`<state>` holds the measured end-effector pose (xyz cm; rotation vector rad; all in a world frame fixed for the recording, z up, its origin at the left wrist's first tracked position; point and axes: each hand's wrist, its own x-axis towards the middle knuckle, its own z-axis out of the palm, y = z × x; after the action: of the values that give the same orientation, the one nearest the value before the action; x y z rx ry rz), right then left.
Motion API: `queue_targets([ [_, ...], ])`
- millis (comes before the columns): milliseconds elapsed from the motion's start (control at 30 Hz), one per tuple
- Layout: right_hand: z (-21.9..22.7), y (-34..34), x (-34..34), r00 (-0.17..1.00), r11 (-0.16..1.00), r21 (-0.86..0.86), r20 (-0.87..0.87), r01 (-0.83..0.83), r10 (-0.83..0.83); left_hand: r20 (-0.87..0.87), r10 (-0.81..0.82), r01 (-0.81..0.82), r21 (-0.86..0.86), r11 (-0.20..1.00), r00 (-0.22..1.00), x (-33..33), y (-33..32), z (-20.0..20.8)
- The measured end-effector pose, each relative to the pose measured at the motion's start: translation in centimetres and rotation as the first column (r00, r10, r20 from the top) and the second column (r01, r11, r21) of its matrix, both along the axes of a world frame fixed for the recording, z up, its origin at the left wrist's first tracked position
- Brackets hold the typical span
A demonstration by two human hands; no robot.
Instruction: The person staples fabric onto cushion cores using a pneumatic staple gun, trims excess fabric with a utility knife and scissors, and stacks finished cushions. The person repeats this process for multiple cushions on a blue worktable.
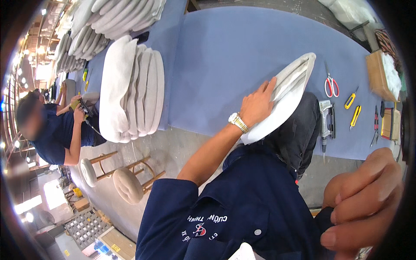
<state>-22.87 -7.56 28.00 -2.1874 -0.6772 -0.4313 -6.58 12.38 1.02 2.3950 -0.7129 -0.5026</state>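
Note:
My left hand (258,106), with a gold watch at the wrist, grips the near edge of a long upholstered pad (292,82). Its fingers curl over into the light grey fabric folds. The pad has a white face and a pointed far end, and is tilted against my raised leg at the table edge. My right hand (364,199) is raised close to the camera at the lower right, fingers curled. Whatever it may hold is hidden. On the blue table (216,56), a grey pneumatic staple gun (326,123) lies right of my leg.
Red-handled scissors (332,84), a yellow screwdriver (351,99), a yellow cutter knife (355,117) and pliers (375,125) lie at right. A cardboard box (381,76) stands beyond. Stacked pads (132,91) are at left, near a co-worker (56,125) and stools (128,186).

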Motion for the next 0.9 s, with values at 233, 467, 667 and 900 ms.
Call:
queue_targets([
  [233, 0.5, 0.4, -0.4, 0.999, 1.0, -0.007, 0.041, -0.015, 0.015, -0.017, 0.014, -0.013, 0.038, 0.999, 1.0, 0.0, 0.4, 0.1],
  [467, 1.5, -0.3, -1.6, 0.993, 0.997, -0.02, 0.091, 0.072, -0.069, -0.03, 0.001, -0.001, 0.016, 1.0, 1.0, 0.1, 0.1, -0.2],
  [667, 2.0, 0.0, -1.9, 0.994, 0.997, -0.041, 0.085, 0.065, -0.061, -0.004, -0.002, 0.002, -0.015, 1.0, 1.0, 0.3, 0.1, -0.5],
  [900, 1.6, -0.4, -2.6, 0.994, 0.996, -0.033, 0.076, 0.086, -0.083, -0.027, 0.003, -0.002, 0.025, 1.0, 1.0, -0.4, 0.3, -0.4],
])
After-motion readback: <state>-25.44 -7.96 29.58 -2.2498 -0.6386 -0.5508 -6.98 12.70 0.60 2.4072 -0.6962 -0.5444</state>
